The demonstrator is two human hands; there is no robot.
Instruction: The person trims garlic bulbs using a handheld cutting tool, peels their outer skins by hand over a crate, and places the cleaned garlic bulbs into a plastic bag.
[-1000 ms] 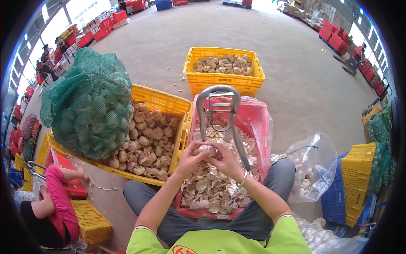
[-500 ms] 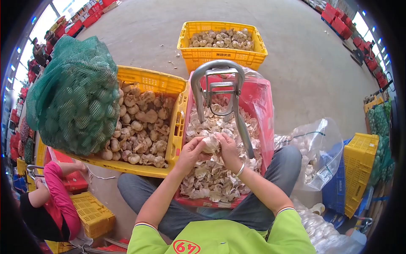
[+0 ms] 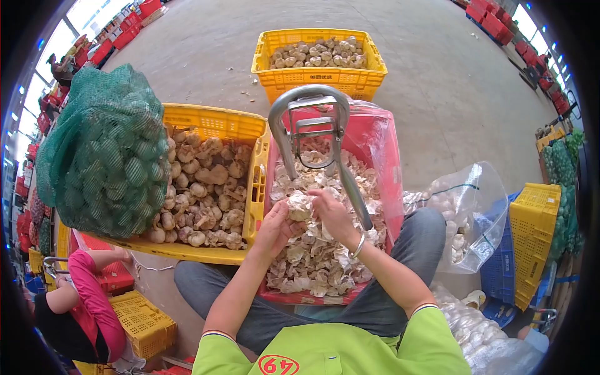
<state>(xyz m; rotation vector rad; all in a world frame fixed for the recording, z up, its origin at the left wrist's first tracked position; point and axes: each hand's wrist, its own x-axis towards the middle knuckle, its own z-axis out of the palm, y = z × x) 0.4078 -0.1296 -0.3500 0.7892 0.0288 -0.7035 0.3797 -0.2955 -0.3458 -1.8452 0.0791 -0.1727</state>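
A garlic bulb (image 3: pixel 300 205) with loose papery skin sits between my two hands, above a red crate (image 3: pixel 392 156) full of garlic skins (image 3: pixel 315 269). My left hand (image 3: pixel 275 230) is closed round the bulb's left side. From the right, the fingers of my right hand (image 3: pixel 333 217) pinch at the bulb or its skin. A metal clamp-like tool (image 3: pixel 342 134) stands over the crate, just beyond my hands. Left of it, a yellow crate (image 3: pixel 257 187) holds unpeeled garlic bulbs (image 3: pixel 209 187), with a green mesh bag (image 3: pixel 103 156) of bulbs resting on it.
Ahead stands another yellow crate (image 3: pixel 319 76) with garlic. On the right are a clear plastic bag (image 3: pixel 465 219) of bulbs, a blue crate (image 3: pixel 498 265) and a yellow crate (image 3: pixel 534 240). A person in pink sleeves (image 3: pixel 97 300) sits at the lower left.
The view has shifted, first downward. My hands have moved apart slightly around the bulb, whose skin now looks looser than in the earliest frame.
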